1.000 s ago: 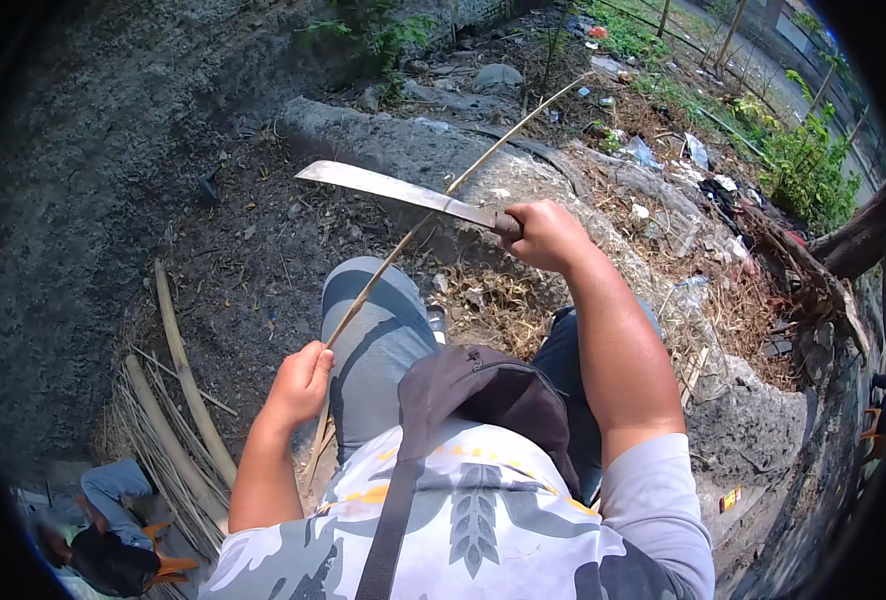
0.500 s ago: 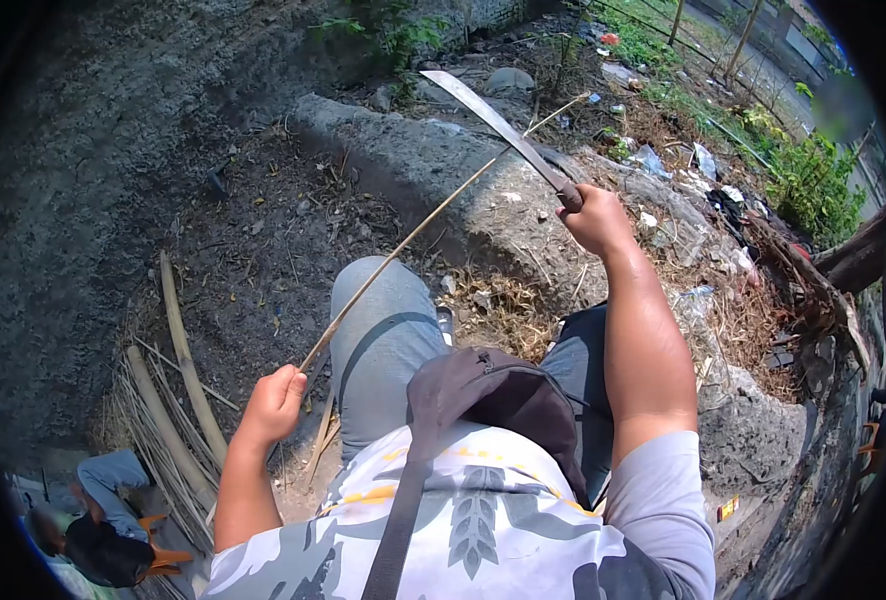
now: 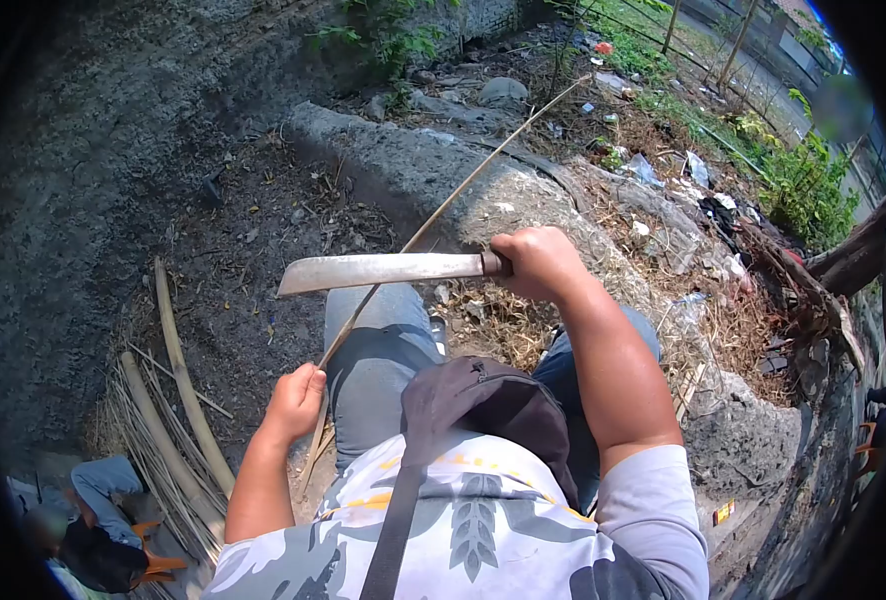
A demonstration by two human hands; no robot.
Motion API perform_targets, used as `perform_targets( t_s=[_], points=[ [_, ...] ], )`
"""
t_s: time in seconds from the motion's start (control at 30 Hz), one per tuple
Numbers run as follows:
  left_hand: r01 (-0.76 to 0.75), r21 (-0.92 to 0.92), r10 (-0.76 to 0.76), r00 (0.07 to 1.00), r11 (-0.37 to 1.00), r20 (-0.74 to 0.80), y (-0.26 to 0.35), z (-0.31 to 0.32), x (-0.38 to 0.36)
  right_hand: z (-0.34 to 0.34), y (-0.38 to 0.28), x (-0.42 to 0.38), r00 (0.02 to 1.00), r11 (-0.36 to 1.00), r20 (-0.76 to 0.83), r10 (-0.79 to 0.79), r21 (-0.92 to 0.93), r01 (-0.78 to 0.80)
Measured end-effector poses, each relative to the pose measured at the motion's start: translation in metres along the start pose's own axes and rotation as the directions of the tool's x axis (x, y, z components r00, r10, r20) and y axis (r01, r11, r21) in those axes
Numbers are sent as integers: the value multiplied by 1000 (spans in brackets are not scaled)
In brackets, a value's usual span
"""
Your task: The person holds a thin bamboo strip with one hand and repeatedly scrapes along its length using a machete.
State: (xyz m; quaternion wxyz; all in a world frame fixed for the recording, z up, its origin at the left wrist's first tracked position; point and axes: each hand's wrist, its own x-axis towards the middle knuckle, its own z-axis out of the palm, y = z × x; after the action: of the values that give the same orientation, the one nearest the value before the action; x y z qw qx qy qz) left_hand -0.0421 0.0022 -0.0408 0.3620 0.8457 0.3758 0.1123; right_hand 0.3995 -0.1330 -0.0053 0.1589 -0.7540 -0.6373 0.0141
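Over the person's left leg [image 3: 383,340], a thin stick [image 3: 463,190] slants from near left to far right. The left hand [image 3: 295,402] has its fingers closed around the near part, probably to steady it while leaving the far length free. The right hand [image 3: 538,262] has its fingers wrapped round the handle of a big knife [image 3: 383,270], whose blade points left and crosses the stick; whether they touch cannot be told. This crosswise hold apparently keeps the blade clear of the left hand. A yellow-and-red packet [image 3: 725,512] lies at near right, any print too small to read.
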Motion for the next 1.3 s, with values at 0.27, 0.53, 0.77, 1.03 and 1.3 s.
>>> perform_targets(
  t_s=[0.27, 0.53, 0.77, 1.03, 1.3],
  points=[
    [10, 131, -18, 998, 991, 59, 2, -46, -42, -2, 82, -4, 805, 805, -99, 584, 194, -560],
    [-36, 41, 35, 999, 999, 14, 26, -21, -16, 2, 9, -2, 986, 998, -159, 52, -21, -56],
    [16, -59, -12, 998, 998, 60, 6, -47, -30, -10, 41, -9, 954, 982, -233, 191, 57, -182],
    [-12, 70, 9, 999, 997, 41, 16, -64, -50, 0, 105, -10, 595, 642, -263, 759, 451, -620],
    [-60, 52, 62, 997, 997, -38, -19, -28, -41, 9, 106, -7, 597, 559, -307, 741, 775, -295]
  ],
)
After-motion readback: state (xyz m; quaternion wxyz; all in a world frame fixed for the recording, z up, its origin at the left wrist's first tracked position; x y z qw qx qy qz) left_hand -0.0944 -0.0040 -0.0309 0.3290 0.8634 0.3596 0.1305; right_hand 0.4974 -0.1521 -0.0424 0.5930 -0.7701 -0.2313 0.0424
